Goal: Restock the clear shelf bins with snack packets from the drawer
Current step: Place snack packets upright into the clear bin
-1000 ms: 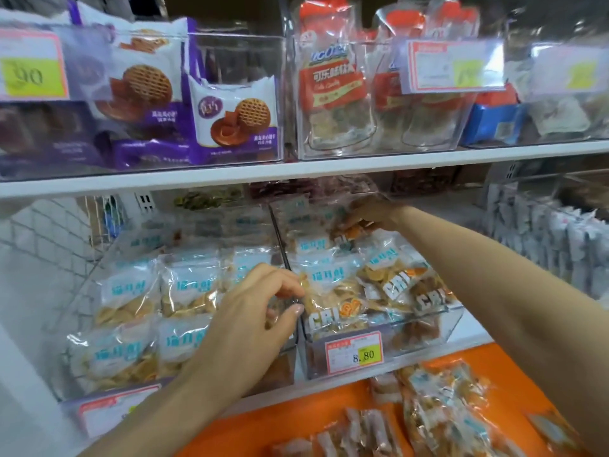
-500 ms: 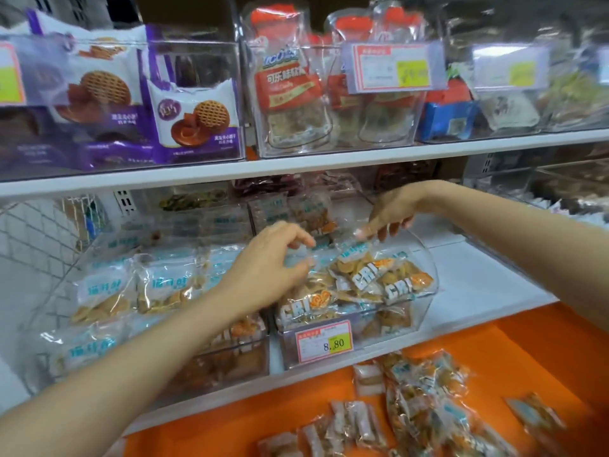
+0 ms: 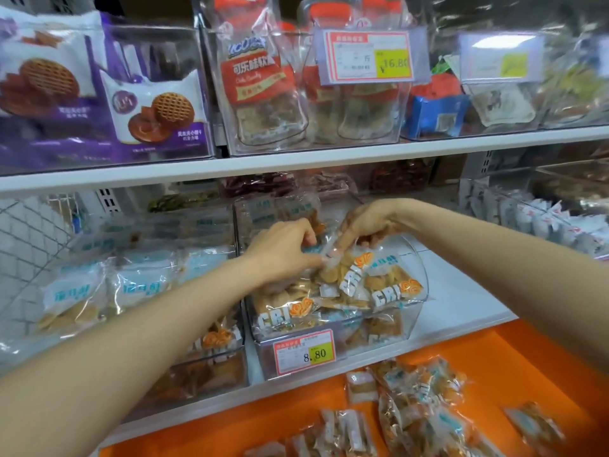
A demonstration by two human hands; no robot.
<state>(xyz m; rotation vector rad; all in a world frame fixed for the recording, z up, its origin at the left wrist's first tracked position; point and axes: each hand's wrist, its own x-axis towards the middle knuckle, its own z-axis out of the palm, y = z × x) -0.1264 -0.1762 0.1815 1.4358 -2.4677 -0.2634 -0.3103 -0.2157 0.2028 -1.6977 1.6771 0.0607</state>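
Two white shelf boards: upper shelf (image 3: 296, 163) and lower shelf (image 3: 461, 298), stocked wall to wall with clear containers.
Below the lower shelf, the orange drawer (image 3: 527, 364) stands open. Loose snack packets (image 3: 418, 390) lie scattered on its floor, clear wrap with brown pieces inside.
On the upper shelf: purple biscuit packs (image 3: 155, 107) at left, red-topped bags (image 3: 260, 77) in the middle behind a 16.80 price card (image 3: 369, 57).
On the lower shelf, centre: the clear bin (image 3: 412, 258), front edge at the shelf lip, heaped above its rim with packets marked "CRI" (image 3: 389, 291). Just left of it sits a second bin (image 3: 197, 374) full of blue-and-white packets.
Both forearms reach in over the clear bin.
Left hand (image 3: 283, 252): fingers curled, tips pinching the top packet (image 3: 329, 263) on the heap.
Right hand (image 3: 369, 222): fingers bent downward, gripping the same packet from the far side. The hands nearly meet there. Motion blur hides the exact finger placement.
An 8.80 tag (image 3: 304, 352) is fixed to the clear bin's front.
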